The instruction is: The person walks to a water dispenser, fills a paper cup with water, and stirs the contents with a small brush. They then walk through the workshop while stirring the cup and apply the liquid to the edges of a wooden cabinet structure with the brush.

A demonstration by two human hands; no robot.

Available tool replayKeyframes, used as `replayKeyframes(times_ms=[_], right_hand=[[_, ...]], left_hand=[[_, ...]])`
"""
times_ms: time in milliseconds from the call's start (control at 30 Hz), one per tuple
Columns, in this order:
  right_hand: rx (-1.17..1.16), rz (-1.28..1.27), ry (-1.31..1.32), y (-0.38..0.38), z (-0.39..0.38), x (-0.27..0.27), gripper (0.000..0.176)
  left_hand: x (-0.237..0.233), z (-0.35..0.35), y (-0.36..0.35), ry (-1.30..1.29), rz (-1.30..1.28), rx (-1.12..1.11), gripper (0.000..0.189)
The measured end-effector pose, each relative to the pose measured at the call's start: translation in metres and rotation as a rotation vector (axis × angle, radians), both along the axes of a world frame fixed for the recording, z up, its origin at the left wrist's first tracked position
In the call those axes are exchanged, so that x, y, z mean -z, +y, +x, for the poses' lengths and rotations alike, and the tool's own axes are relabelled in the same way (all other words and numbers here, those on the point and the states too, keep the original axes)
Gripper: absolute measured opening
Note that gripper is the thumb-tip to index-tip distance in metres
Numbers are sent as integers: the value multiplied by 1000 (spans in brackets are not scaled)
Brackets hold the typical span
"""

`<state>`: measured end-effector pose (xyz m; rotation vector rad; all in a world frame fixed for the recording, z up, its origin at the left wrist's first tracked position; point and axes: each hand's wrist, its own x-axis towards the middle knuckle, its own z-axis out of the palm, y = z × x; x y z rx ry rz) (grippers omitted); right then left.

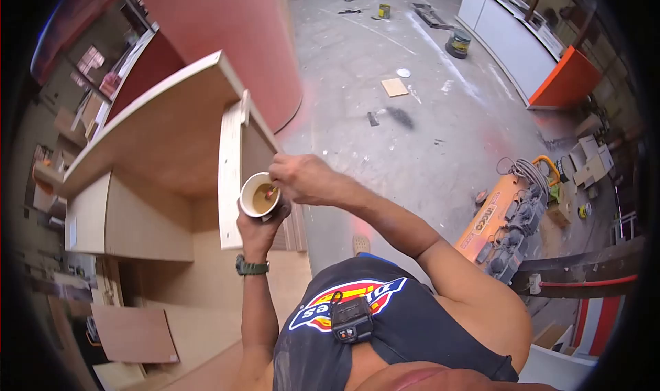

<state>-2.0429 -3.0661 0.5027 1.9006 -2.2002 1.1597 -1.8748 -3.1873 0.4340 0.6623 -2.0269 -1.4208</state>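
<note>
My left hand point(258, 229) grips a white cup point(258, 196) from below; the cup holds a tan paste. My right hand point(297, 177) reaches across and pinches a small tool with a reddish tip point(270, 193) that dips into the cup. Both hands are raised beside the white edge of a plywood cabinet panel point(230, 178). A green watch point(251, 266) is on my left wrist.
A curved plywood cabinet point(165, 136) stands at the left, a red curved wall point(227, 33) behind it. An orange compressor point(505, 219) sits on the concrete floor at the right. Paint cans point(458, 43), a wood scrap point(394, 87) and white counters point(509, 40) lie farther off.
</note>
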Motion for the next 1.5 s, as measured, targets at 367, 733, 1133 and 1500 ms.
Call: replayKeyframes(times_ms=[367, 733, 1133, 1500], right_hand=[[-160, -63, 54, -92, -121, -18, 10], [-169, 62, 148, -201, -154, -33, 12], [-189, 138, 176, -282, -190, -10, 12], [-231, 98, 246, -307, -191, -29, 17]], left_hand=[[-29, -105, -67, 28, -100, -138, 74], [-21, -145, -178, 78, -178, -195, 71], [26, -174, -250, 81, -128, -232, 78], [23, -179, -262, 9, -193, -332, 85]])
